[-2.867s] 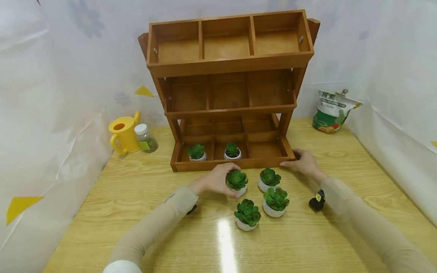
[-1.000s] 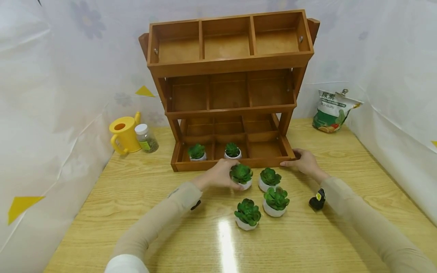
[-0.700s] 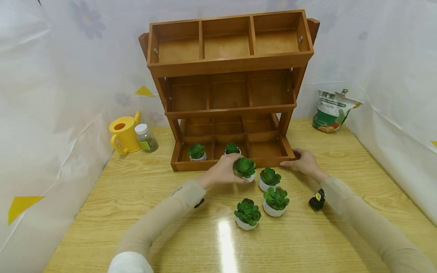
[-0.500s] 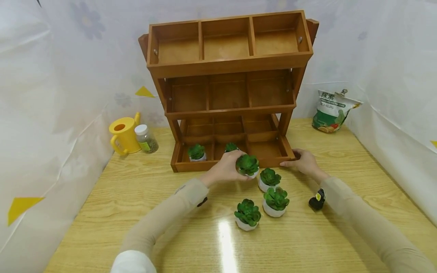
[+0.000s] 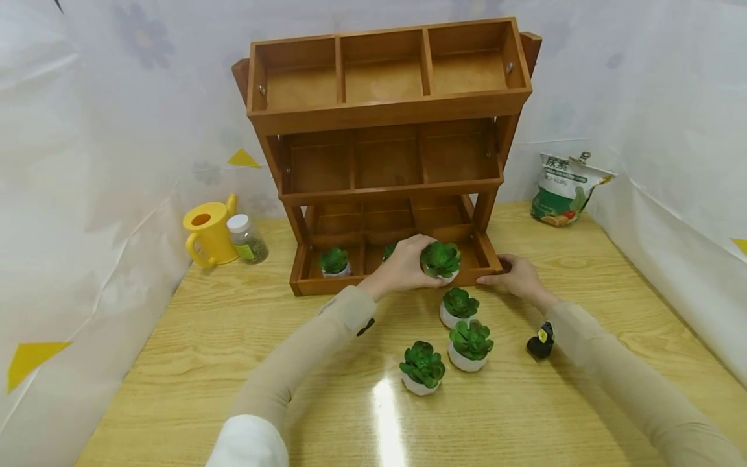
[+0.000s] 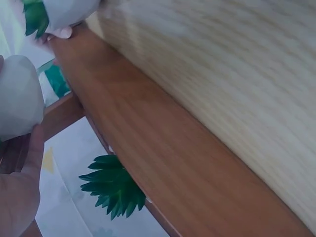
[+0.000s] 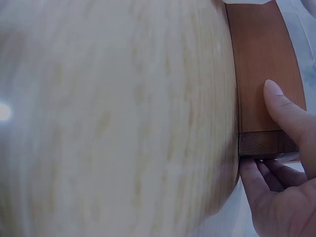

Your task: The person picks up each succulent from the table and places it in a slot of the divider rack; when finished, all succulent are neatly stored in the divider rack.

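Note:
My left hand [image 5: 404, 266] grips a potted succulent [image 5: 441, 258] by its white pot, raised at the front of the bottom tier's right compartment. In the left wrist view the thumb lies against the faceted white pot [image 6: 20, 98]. My right hand [image 5: 518, 280] holds the front right corner of the wooden plant shelf [image 5: 385, 120]. In the right wrist view its thumb [image 7: 284, 106] lies on the front board [image 7: 264, 59], fingers round the end. One small succulent [image 5: 335, 261] sits in the bottom left compartment; another [image 5: 388, 251], mostly behind my left hand, is in the middle one.
Three more potted succulents stand on the wooden table [image 5: 204, 363] before the shelf: a rear one [image 5: 460, 306], a right one [image 5: 470, 344] and a front one [image 5: 421, 368]. A yellow watering can [image 5: 211, 233] and jar [image 5: 248, 240] are left, a clipped bag [image 5: 565, 191] right.
My left hand has lifted the succulent from the table and carried it right and forward to the bottom tier's right compartment. The right hand has stayed at the shelf corner.

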The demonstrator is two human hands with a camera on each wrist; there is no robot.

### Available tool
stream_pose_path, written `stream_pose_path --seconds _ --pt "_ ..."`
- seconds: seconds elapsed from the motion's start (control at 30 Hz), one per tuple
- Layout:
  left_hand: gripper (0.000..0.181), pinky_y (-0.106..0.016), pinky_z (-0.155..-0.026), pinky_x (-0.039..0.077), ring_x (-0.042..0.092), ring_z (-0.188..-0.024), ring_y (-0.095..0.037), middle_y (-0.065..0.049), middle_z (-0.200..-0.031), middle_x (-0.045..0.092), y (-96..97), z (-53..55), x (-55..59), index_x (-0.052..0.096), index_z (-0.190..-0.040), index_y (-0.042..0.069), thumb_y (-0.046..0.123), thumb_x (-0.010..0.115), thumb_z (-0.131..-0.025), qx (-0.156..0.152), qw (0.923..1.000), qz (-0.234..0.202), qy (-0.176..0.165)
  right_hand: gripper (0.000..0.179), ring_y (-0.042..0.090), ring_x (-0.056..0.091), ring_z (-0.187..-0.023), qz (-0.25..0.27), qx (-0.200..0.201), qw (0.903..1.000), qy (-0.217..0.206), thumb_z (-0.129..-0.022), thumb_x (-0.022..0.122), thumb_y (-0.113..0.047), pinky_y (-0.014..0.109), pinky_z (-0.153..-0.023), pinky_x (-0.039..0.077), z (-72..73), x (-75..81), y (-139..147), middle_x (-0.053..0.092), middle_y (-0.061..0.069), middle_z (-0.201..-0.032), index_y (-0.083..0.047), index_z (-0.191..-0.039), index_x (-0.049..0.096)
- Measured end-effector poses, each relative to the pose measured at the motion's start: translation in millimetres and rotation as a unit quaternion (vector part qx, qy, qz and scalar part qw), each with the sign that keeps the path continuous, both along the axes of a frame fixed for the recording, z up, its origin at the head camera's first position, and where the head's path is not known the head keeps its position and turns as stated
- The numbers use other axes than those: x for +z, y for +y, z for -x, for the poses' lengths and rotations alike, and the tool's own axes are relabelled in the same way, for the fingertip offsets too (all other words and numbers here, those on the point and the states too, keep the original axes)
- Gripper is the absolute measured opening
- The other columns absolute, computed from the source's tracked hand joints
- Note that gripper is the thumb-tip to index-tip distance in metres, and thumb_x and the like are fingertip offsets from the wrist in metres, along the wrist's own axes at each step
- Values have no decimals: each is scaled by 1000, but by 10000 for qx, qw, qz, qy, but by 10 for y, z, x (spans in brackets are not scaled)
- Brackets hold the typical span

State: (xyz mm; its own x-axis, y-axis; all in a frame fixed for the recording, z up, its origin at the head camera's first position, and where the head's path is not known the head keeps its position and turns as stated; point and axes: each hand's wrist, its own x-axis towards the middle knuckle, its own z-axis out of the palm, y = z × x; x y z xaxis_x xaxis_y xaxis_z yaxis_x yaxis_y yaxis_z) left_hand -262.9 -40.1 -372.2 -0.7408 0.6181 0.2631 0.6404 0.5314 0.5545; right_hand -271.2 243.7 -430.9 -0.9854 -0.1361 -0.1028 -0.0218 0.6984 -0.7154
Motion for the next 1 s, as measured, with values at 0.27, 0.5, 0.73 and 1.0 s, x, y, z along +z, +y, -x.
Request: stream_pose_path --seconds 0.27,0.5,0.73,1.0 --pt "66 -27 -90 51 59 -108 -19 -9 -123 57 115 74 54 52 -130 5 32 81 -77 117 9998 -56 -165 90 46 44 -124 11 -83 10000 36 -79 75 -47 56 -103 37 -15 -1 14 46 31 -137 9 -140 39" --pt "66 -26 -92 51 59 -110 -19 -8 -124 58 210 121 15 53 -129 6 33 81 -76 404 9991 -95 -103 90 45 45 -124 -29 -50 10000 39 -80 74 -47 56 -102 37 -23 8 1 46 31 -138 9 -141 39" --pt "67 -27 -96 49 58 -115 -21 -9 -126 58 314 162 -60 53 -129 5 33 82 -76 716 9970 -247 139 89 46 45 -123 -22 14 10000 90 -81 74 -46 56 -102 38 -18 4 -22 46 31 -137 9 -141 38" --pt "70 -29 -99 47 56 -119 -21 -8 -130 56 478 170 -82 51 -133 7 33 82 -76 1072 9940 -174 129 89 46 44 -124 -34 11 10000 4 -82 73 -47 57 -102 37 -19 18 -29 45 31 -138 9 -141 37"
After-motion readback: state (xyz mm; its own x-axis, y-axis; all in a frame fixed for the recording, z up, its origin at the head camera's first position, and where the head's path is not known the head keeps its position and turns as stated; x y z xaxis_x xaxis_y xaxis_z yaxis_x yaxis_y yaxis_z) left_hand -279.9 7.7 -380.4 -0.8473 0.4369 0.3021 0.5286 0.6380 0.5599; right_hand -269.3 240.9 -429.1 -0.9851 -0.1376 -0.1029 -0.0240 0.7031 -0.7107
